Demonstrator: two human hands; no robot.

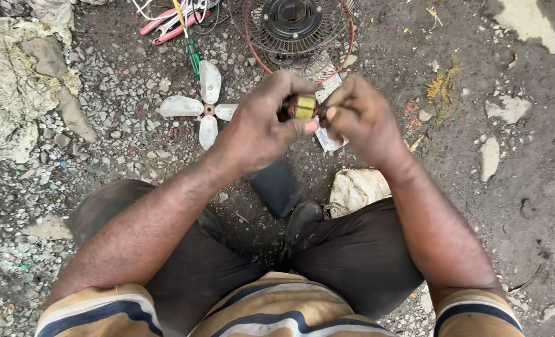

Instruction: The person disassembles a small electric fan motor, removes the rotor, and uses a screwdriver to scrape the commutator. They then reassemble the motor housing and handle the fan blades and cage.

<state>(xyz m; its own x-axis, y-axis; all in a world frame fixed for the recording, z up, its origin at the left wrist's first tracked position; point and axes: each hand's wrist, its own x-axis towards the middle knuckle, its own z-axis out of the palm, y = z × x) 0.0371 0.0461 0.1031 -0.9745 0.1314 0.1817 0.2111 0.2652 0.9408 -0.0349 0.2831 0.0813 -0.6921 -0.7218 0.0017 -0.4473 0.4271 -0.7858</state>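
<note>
My left hand (pixel 262 125) and my right hand (pixel 361 118) meet above the ground, both gripping one small motor part (pixel 301 107), a dark reddish cylinder with a yellow band. The left thumb and fingers wrap its left end; the right fingertips pinch its right end. Most of the part is hidden by my fingers. Below my hands are my knees in dark trousers and a dark shoe (pixel 302 218).
On the gravelly dirt lie a white fan blade (pixel 204 106), a round wire fan guard with a black motor hub (pixel 297 28), a green-handled screwdriver (pixel 192 53), red-handled pliers (pixel 165 25), a white crumpled cloth (pixel 355 190) and rubble at the left (pixel 21 81).
</note>
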